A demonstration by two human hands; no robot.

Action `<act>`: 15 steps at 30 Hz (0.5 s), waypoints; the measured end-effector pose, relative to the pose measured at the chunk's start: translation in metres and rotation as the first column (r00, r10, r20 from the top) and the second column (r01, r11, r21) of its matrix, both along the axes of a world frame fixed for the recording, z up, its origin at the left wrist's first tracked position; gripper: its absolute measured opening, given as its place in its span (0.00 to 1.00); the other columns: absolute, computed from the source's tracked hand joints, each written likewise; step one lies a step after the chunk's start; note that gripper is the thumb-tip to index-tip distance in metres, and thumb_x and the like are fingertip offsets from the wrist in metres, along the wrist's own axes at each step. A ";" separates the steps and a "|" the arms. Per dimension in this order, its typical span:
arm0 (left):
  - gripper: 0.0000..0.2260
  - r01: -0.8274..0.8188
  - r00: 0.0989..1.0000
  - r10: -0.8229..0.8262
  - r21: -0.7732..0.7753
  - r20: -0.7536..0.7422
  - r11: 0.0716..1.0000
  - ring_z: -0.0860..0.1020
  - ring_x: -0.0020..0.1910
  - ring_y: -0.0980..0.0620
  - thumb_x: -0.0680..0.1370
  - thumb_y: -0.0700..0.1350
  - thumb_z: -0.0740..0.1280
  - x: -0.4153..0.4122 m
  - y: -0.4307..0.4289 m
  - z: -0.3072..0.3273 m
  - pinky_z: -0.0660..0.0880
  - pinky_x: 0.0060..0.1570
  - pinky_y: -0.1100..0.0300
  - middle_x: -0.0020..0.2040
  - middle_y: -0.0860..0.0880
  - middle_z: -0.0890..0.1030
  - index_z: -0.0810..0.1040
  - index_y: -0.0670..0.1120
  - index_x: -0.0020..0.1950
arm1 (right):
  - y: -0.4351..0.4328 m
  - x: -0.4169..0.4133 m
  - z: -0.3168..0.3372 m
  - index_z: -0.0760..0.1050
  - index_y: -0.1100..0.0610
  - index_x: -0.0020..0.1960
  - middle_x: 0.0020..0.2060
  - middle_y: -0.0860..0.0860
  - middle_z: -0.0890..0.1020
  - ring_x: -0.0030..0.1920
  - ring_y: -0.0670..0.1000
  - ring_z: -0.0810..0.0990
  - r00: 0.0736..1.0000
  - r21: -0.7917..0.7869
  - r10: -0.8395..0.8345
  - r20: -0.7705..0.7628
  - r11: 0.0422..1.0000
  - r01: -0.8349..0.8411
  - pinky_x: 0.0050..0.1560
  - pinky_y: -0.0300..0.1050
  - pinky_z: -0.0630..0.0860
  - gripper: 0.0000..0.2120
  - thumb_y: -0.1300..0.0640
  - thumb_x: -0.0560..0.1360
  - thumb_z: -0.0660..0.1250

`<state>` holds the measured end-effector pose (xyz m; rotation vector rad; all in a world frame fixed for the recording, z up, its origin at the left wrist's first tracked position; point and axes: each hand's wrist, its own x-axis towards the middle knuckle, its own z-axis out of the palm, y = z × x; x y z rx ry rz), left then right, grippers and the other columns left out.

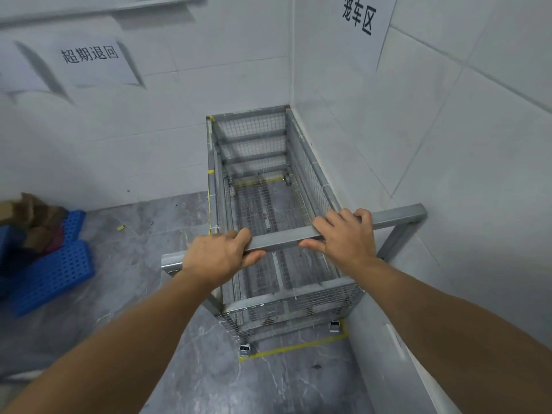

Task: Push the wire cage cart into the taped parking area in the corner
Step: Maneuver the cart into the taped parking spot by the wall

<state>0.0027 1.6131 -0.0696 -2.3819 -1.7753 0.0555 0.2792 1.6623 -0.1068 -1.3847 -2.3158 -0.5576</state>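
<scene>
The wire cage cart [254,150], grey metal with mesh walls and an empty mesh floor, stands in the corner, its far end against the back wall and its right side along the right wall. Its square-tube handle bar [397,216] runs across the near end. My left hand [219,255] is wrapped around the bar left of centre. My right hand [343,234] lies over the bar right of centre, fingers curled on it. A strip of yellow floor tape [294,347] crosses the floor just in front of the near wheels [244,350].
Blue perforated plastic pallets [53,270] with cardboard boxes [33,213] on them sit at the left wall. Paper signs [89,55] hang on both walls. Grey marbled floor [143,234] lies open left of the cart. The white tiled right wall [448,174] runs close beside my right arm.
</scene>
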 end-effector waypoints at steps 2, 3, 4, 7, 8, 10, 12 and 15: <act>0.22 -0.018 1.000 0.019 -0.030 0.005 0.999 0.73 0.30 0.49 0.76 0.70 0.46 0.001 0.000 0.003 0.71 0.28 0.56 0.36 0.53 0.73 0.63 0.52 0.46 | -0.004 -0.001 0.005 0.73 0.51 0.45 0.38 0.49 0.78 0.41 0.54 0.75 1.000 -0.072 -0.021 0.003 0.997 0.021 0.49 0.54 0.63 0.30 0.27 0.75 0.48; 0.22 -0.026 1.000 0.026 -0.052 0.009 0.998 0.73 0.32 0.50 0.75 0.70 0.45 0.002 0.000 0.005 0.73 0.30 0.55 0.37 0.53 0.73 0.62 0.52 0.46 | -0.006 -0.001 0.009 0.72 0.50 0.46 0.39 0.49 0.78 0.42 0.54 0.75 0.999 -0.121 -0.034 0.012 0.992 0.035 0.50 0.54 0.63 0.29 0.26 0.74 0.47; 0.22 -0.029 0.999 0.031 -0.076 0.017 0.997 0.74 0.34 0.50 0.75 0.70 0.45 0.002 0.000 0.006 0.75 0.34 0.53 0.38 0.52 0.74 0.62 0.52 0.45 | -0.008 -0.002 0.013 0.72 0.49 0.47 0.41 0.48 0.78 0.44 0.54 0.74 0.999 -0.174 -0.047 0.023 0.983 0.051 0.51 0.54 0.63 0.29 0.26 0.74 0.47; 0.23 -0.055 0.998 0.058 -0.124 0.022 0.991 0.73 0.49 0.47 0.75 0.70 0.46 0.005 -0.006 0.011 0.71 0.53 0.47 0.47 0.50 0.76 0.66 0.52 0.48 | -0.015 -0.007 0.027 0.71 0.48 0.51 0.50 0.48 0.78 0.53 0.54 0.72 0.994 -0.336 -0.096 0.046 0.936 0.106 0.58 0.57 0.63 0.29 0.26 0.74 0.47; 0.25 -0.076 0.997 0.079 -0.130 0.018 0.989 0.72 0.52 0.47 0.75 0.70 0.46 0.007 -0.009 0.013 0.69 0.56 0.47 0.50 0.49 0.76 0.68 0.51 0.51 | -0.018 -0.009 0.031 0.71 0.48 0.54 0.54 0.49 0.77 0.57 0.55 0.71 0.993 -0.377 -0.108 0.043 0.919 0.116 0.63 0.58 0.61 0.29 0.27 0.74 0.47; 0.26 -0.114 0.992 0.119 -0.119 0.031 0.986 0.71 0.57 0.46 0.76 0.69 0.47 0.009 -0.016 0.019 0.66 0.59 0.47 0.55 0.49 0.74 0.70 0.51 0.56 | -0.024 -0.014 0.038 0.71 0.48 0.59 0.62 0.51 0.74 0.66 0.57 0.66 0.994 -0.419 -0.108 0.021 0.902 0.107 0.70 0.60 0.55 0.27 0.29 0.76 0.49; 0.26 -0.110 0.990 0.117 -0.089 0.079 0.990 0.70 0.61 0.46 0.77 0.68 0.49 0.009 -0.027 0.026 0.65 0.61 0.47 0.60 0.49 0.74 0.70 0.50 0.59 | -0.033 -0.018 0.044 0.70 0.49 0.65 0.68 0.52 0.71 0.73 0.58 0.60 0.996 -0.434 -0.089 -0.022 0.898 0.070 0.74 0.62 0.51 0.26 0.33 0.78 0.51; 0.26 -0.092 0.984 0.105 -0.093 0.146 0.991 0.65 0.69 0.47 0.78 0.66 0.50 0.003 -0.047 0.041 0.61 0.66 0.45 0.68 0.49 0.71 0.69 0.50 0.66 | -0.051 -0.021 0.057 0.68 0.49 0.70 0.73 0.54 0.67 0.76 0.58 0.56 0.994 -0.448 -0.077 -0.075 0.893 0.036 0.74 0.63 0.50 0.25 0.37 0.80 0.52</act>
